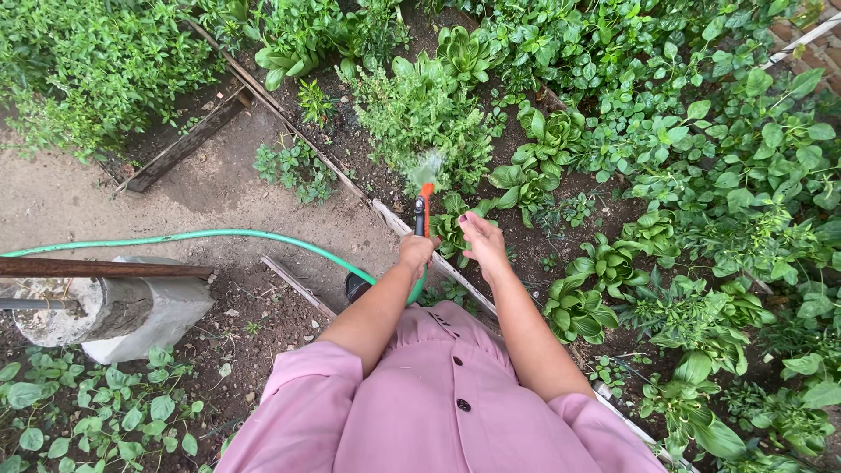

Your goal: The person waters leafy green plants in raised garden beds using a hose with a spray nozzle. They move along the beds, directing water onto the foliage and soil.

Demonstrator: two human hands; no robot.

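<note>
My left hand (415, 252) grips a spray nozzle (423, 208) with a black body and an orange tip, joined to a green garden hose (201, 236). A fan of water (427, 166) leaves the tip toward a bushy green herb plant (420, 109). My right hand (482, 241) is beside the nozzle with its fingers apart, over a leafy green plant (455, 226), holding nothing. Both forearms come out of pink sleeves at the bottom of the view.
A wooden board (390, 216) edges the planted bed. Dense leafy greens (701, 175) fill the right side. Bare dirt path (219, 188) lies left of the board. A concrete post base (131, 307) with a rusty bar (96, 267) stands at left.
</note>
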